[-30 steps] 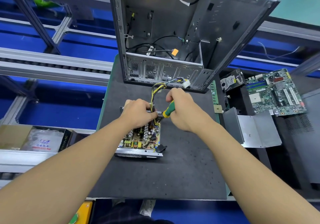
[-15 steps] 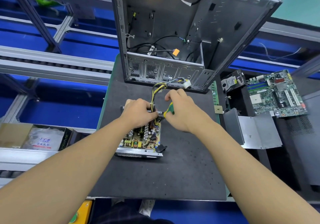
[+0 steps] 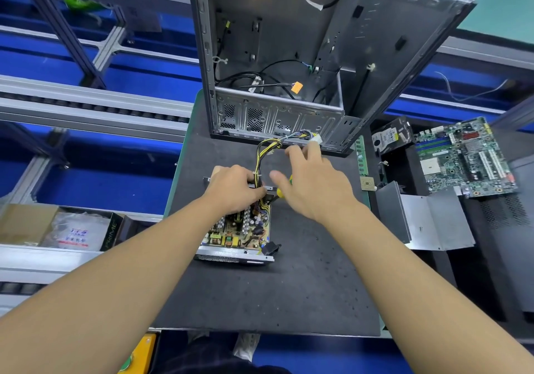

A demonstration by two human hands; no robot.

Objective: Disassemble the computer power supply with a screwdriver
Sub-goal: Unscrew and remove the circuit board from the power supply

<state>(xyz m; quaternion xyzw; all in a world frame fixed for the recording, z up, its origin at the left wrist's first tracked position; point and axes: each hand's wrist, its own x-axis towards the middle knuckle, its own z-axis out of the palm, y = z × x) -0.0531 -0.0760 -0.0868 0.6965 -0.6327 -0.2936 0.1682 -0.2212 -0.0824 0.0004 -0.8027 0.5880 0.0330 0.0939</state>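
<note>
Fingers [image 3: 300, 154] of the right hand [image 3: 315, 191] are spread and blurry over the screwdriver [image 3: 284, 187] handle; I cannot tell if they grip it. Its tip points down and left at the far right corner of the power supply [image 3: 237, 236]. That box lies long way near-to-far, mid worktop [image 3: 289, 292], with the left hand [image 3: 234, 190] curled on its far end.

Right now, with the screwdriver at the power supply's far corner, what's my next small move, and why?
Probably close the right hand firmly round the screwdriver handle and turn: its fingers look splayed and blurred, the tip sits at the far corner of the power supply, and the left hand holds that end.
</note>
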